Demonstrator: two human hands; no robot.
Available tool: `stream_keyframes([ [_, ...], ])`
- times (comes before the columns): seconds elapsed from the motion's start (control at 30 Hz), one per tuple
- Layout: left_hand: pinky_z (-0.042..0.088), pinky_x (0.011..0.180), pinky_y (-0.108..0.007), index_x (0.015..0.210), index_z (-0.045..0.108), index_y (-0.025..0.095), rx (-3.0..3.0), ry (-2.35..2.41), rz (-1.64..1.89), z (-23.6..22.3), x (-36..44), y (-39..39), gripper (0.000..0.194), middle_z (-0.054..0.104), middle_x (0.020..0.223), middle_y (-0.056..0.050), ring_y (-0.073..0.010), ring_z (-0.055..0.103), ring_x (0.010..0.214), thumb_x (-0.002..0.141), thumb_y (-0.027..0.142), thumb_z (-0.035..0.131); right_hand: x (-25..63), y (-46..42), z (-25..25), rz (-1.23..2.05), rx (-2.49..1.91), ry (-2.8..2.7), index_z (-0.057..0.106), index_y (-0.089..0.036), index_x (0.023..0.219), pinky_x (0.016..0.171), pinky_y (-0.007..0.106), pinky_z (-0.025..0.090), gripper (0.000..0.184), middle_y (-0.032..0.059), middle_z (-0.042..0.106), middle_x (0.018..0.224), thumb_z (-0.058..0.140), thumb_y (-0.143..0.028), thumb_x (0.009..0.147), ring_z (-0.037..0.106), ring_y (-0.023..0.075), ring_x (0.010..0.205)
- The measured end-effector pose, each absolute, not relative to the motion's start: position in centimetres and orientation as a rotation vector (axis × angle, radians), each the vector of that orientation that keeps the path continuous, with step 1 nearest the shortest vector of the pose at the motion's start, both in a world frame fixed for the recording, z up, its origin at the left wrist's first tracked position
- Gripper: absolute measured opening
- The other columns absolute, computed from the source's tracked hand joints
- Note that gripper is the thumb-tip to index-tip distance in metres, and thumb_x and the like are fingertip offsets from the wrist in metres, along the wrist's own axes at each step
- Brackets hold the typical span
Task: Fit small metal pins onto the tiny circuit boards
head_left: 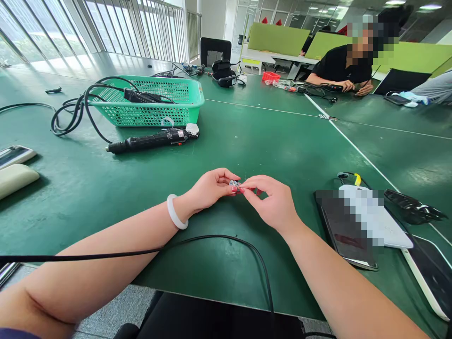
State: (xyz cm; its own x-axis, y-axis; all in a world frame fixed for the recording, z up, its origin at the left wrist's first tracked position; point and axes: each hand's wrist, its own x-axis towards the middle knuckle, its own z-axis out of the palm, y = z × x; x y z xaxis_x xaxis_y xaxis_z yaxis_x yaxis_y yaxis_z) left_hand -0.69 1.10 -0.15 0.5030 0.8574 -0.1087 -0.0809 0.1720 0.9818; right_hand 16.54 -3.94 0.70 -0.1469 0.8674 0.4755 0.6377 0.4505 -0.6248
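Note:
Both hands meet just above the green tabletop (212, 160) in front of me. My left hand (211, 188), with a white bangle at the wrist, pinches a small bluish-silver part (233, 183) between thumb and fingers; its exact kind is too small to tell. From the other side my right hand (271, 195) has thumb and forefinger pinched together at the right end of that part. The fingertips cover most of it. Whether the right fingers hold a separate piece is hidden.
Beyond my hands lie a black electric screwdriver (151, 140) and a green plastic basket (148, 113) with cables. A black tablet (339, 226) and phones lie at right. A black cable (212, 237) crosses my left forearm. A person (335, 66) sits across the table.

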Motion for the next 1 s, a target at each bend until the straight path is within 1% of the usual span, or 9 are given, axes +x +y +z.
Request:
stream_keyframes([
  [0.2, 0.052, 0.085, -0.031, 0.098, 0.064, 0.013, 1.128, 0.747, 0.739, 0.1, -0.8, 1.1, 0.023, 0.069, 0.087, -0.005, -0.0107, 0.065, 0.080, 0.076, 0.016, 0.068, 16.5, -3.8, 0.5, 0.403, -1.284, -1.858, 0.068, -0.023, 0.083, 0.067, 0.030, 0.052, 0.013, 0.0021, 0.071, 0.089, 0.056, -0.023, 0.081, 0.064, 0.0173, 0.084],
  [0.37, 0.052, 0.082, -0.028, 0.097, 0.065, 0.012, 1.127, 0.836, 0.768, 0.3, -0.6, 1.0, 0.017, 0.069, 0.089, -0.006, -0.0094, 0.065, 0.079, 0.084, 0.018, 0.058, 16.3, -3.9, 0.7, 0.420, -1.291, -1.863, 0.068, -0.023, 0.082, 0.067, 0.030, 0.051, 0.013, 0.0021, 0.070, 0.088, 0.055, -0.023, 0.081, 0.064, 0.0168, 0.080],
  [0.5, 0.053, 0.083, -0.029, 0.100, 0.064, 0.011, 1.231, 0.944, 0.811, 0.2, -0.5, 1.1, 0.019, 0.069, 0.095, -0.008, -0.0117, 0.066, 0.083, 0.086, 0.017, 0.053, 16.3, -3.9, 0.7, 0.593, -1.355, -1.691, 0.068, -0.022, 0.081, 0.071, 0.032, 0.052, 0.012, 0.0020, 0.071, 0.082, 0.058, -0.028, 0.079, 0.065, 0.0161, 0.073],
  [0.6, 0.053, 0.081, -0.030, 0.104, 0.064, 0.013, 1.505, 1.049, 0.864, 0.4, -0.9, 1.0, 0.023, 0.070, 0.098, -0.009, -0.0144, 0.067, 0.083, 0.087, 0.019, 0.050, 16.5, -3.6, 0.4, 0.888, -1.359, -1.470, 0.067, -0.019, 0.079, 0.074, 0.035, 0.055, 0.012, 0.0040, 0.071, 0.078, 0.063, -0.029, 0.075, 0.068, 0.0175, 0.073],
  [0.7, 0.049, 0.085, -0.029, 0.108, 0.066, 0.020, 2.053, 1.058, 0.960, 1.0, -1.5, 0.9, 0.026, 0.071, 0.100, -0.006, -0.0163, 0.067, 0.089, 0.087, 0.021, 0.051, 16.6, -3.3, 0.2, 1.097, -1.332, -1.324, 0.064, -0.017, 0.076, 0.074, 0.036, 0.057, 0.014, 0.0055, 0.071, 0.078, 0.066, -0.030, 0.072, 0.069, 0.0183, 0.072],
  [0.77, 0.048, 0.084, -0.028, 0.112, 0.064, 0.023, 2.430, 0.979, 0.975, 1.3, -1.9, 1.0, 0.029, 0.071, 0.104, -0.004, -0.0170, 0.066, 0.093, 0.086, 0.020, 0.051, 16.6, -3.3, 0.2, 1.129, -1.334, -1.293, 0.063, -0.017, 0.075, 0.074, 0.036, 0.057, 0.015, 0.0055, 0.071, 0.078, 0.067, -0.030, 0.071, 0.069, 0.0180, 0.071],
  [0.87, 0.050, 0.074, -0.026, 0.119, 0.060, 0.021, 2.784, 0.942, 0.898, 1.4, -2.1, 1.1, 0.035, 0.071, 0.105, -0.005, -0.0162, 0.068, 0.085, 0.087, 0.015, 0.046, 16.5, -3.3, 0.2, 1.101, -1.361, -1.296, 0.061, -0.017, 0.074, 0.075, 0.035, 0.057, 0.014, 0.0050, 0.071, 0.078, 0.067, -0.029, 0.070, 0.069, 0.0178, 0.071],
  [0.93, 0.050, 0.072, -0.026, 0.121, 0.059, 0.020, 2.857, 0.962, 0.846, 1.4, -2.0, 1.2, 0.036, 0.072, 0.103, -0.006, -0.0159, 0.068, 0.081, 0.088, 0.015, 0.045, 16.5, -3.3, 0.2, 1.087, -1.378, -1.305, 0.061, -0.017, 0.074, 0.074, 0.035, 0.057, 0.013, 0.0049, 0.071, 0.078, 0.066, -0.028, 0.070, 0.069, 0.0176, 0.070],
  [1.0, 0.051, 0.074, -0.028, 0.118, 0.060, 0.021, 2.765, 1.034, 0.848, 1.4, -1.8, 1.2, 0.034, 0.072, 0.100, -0.005, -0.0165, 0.068, 0.082, 0.088, 0.018, 0.045, 16.6, -3.3, 0.1, 1.071, -1.396, -1.323, 0.061, -0.018, 0.074, 0.073, 0.035, 0.057, 0.011, 0.0047, 0.070, 0.077, 0.065, -0.027, 0.071, 0.069, 0.0174, 0.069],
])
